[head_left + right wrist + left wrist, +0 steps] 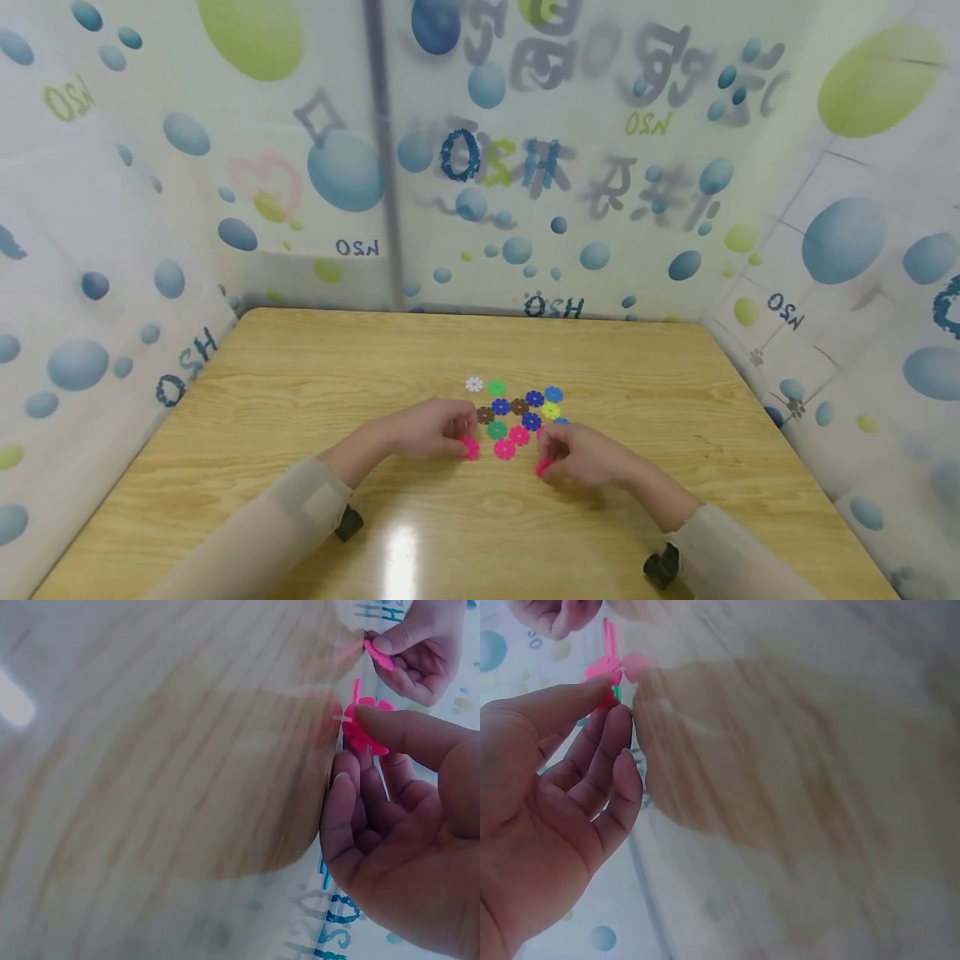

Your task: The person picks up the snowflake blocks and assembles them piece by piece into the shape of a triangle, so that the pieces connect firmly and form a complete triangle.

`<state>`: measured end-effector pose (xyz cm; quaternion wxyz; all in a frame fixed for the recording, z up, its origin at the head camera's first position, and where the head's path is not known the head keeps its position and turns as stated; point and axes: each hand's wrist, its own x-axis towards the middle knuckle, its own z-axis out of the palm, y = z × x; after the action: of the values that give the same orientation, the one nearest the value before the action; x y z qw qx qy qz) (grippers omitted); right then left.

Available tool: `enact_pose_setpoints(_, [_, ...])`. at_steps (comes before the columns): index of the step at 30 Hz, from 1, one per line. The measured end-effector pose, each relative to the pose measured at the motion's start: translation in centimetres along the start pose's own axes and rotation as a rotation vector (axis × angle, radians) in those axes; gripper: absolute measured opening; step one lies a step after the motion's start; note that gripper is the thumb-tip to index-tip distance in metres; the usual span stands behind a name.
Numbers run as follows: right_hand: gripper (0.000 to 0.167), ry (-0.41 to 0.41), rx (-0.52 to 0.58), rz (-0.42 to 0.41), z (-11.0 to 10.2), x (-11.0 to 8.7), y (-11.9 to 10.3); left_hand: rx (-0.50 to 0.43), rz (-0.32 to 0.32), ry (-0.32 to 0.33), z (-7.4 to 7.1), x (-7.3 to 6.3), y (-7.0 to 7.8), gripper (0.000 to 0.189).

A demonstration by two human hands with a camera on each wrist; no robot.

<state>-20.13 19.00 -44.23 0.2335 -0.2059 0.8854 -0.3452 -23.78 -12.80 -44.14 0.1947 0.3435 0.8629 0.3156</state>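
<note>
My left hand [431,429] pinches a pink notched plastic disc [472,448] between thumb and fingertips, low over the table at the left of a cluster of discs. Across from it, the right hand [590,455] grips another pink notched disc [367,744] with its thumb over the disc's face. Between the hands lie two pink discs [505,450], one slightly behind the other. Behind them sit a green disc [497,430] and a dark blue disc [531,422]. The right hand partly hides a pink disc and a light blue one.
Farther back in the cluster are a white disc [474,384], a light green disc [497,388], a yellow disc [551,411], brown discs [519,407] and more blue ones. The wooden table [337,358] meets patterned curtains [480,275] at the back and sides.
</note>
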Motion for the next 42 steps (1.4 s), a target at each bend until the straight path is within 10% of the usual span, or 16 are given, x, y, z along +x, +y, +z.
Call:
enact_pose_setpoints(7, [0.009, 0.023, 0.083, -0.017, -0.8, -0.3, 0.2, -0.036, 0.018, 0.047, 0.0, -0.4, -0.1, 0.007])
enact_pose_setpoints(19, [0.024, 0.200, 0.346, -0.039, -1.6, -0.5, -1.0, -0.424, 0.013, 0.283, 0.1, -1.2, 2.5, 0.018])
enact_pose_setpoints(42, [0.034, 0.212, 0.650, -0.034, -0.5, 0.3, -4.1, -0.542, 0.082, 0.458, 2.3, -1.6, 4.6, 0.018])
